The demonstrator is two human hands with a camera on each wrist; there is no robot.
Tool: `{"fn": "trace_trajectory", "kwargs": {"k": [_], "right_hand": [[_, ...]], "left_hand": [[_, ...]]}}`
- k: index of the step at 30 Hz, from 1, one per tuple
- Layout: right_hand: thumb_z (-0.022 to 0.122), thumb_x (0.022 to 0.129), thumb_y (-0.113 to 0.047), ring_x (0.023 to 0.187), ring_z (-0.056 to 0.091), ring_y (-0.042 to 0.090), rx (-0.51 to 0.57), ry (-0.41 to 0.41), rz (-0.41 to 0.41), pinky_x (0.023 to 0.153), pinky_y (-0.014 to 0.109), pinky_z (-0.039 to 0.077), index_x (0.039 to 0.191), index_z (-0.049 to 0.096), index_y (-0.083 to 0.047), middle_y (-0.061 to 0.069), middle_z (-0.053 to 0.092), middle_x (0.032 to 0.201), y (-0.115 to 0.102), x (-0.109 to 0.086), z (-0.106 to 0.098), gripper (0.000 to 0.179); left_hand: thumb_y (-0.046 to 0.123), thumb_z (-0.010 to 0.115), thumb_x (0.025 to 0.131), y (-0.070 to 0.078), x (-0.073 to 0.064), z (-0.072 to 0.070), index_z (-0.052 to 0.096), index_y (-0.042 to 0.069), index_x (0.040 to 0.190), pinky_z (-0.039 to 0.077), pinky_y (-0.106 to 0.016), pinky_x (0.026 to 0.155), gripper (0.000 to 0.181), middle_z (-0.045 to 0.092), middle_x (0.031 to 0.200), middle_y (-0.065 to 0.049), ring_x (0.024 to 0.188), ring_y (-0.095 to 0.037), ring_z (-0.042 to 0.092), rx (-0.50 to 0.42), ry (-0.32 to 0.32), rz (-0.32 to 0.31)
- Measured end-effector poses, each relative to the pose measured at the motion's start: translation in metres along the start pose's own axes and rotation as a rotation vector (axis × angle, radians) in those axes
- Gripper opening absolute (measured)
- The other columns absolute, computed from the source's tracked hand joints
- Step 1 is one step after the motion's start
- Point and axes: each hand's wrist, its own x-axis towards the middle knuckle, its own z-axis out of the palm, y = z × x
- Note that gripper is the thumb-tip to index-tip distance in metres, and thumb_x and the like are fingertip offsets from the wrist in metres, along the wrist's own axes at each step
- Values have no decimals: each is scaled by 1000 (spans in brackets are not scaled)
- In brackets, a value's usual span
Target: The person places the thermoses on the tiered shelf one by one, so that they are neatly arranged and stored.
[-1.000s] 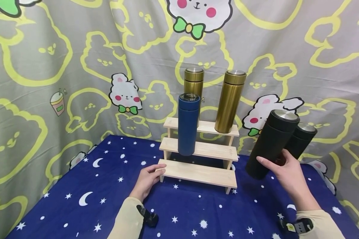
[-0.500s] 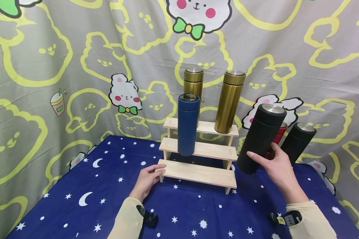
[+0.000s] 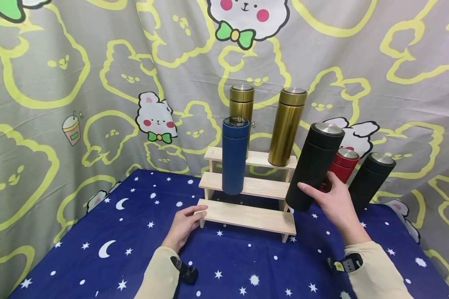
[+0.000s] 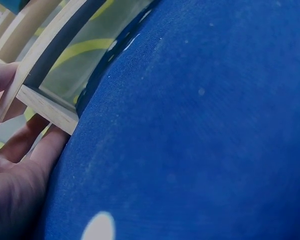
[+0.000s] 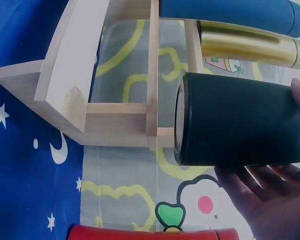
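Observation:
My right hand point(image 3: 334, 203) grips a black thermos bottle point(image 3: 315, 166) with a silver-topped lid. The bottle is raised, slightly tilted, and overlaps the right end of the three-step wooden stand point(image 3: 247, 216) in the head view. Its base faces the steps in the right wrist view, with fingers point(image 5: 272, 187) along its side. My left hand point(image 3: 185, 225) holds the left end of the lowest step, thumb on the board and other fingers by the leg point(image 4: 49, 107). A blue thermos point(image 3: 235, 158) stands on the middle step; two gold thermoses point(image 3: 287, 128) stand on the top step.
A red thermos point(image 3: 345, 166) and another black thermos point(image 3: 372, 178) stand on the table at the right, behind my right hand. The table has a dark blue cloth point(image 3: 134, 232) with stars and moons. A patterned curtain point(image 3: 108, 83) hangs close behind the stand.
My right hand has carried the black thermos left and slightly up toward the stand, bringing the red thermos into view. My left hand stays on the lowest step.

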Motion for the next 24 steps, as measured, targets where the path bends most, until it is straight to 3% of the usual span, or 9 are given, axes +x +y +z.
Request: {"fn": "trace_trajectory", "kwargs": {"k": [8,24], "right_hand": [[71,89,-46,114,53,35,46,21,-33,96,57,42,144,43,-7,18,54,132,1,9,12,73],[74,84,-50,121,50,37,110,41,-1,99,57,42,146,40,-6,19,52,135,-4,27,40,82]], "left_hand": [[8,72,89,1,0,0,71,-2,116,47,-42,95,28,50,138,-23,113,-28,59,8,5,-6],[3,73,87,-1,1,0,71,-5,112,51,-39,90,26,55,132,-23,105,-26,63,-33,-3,10]]}}
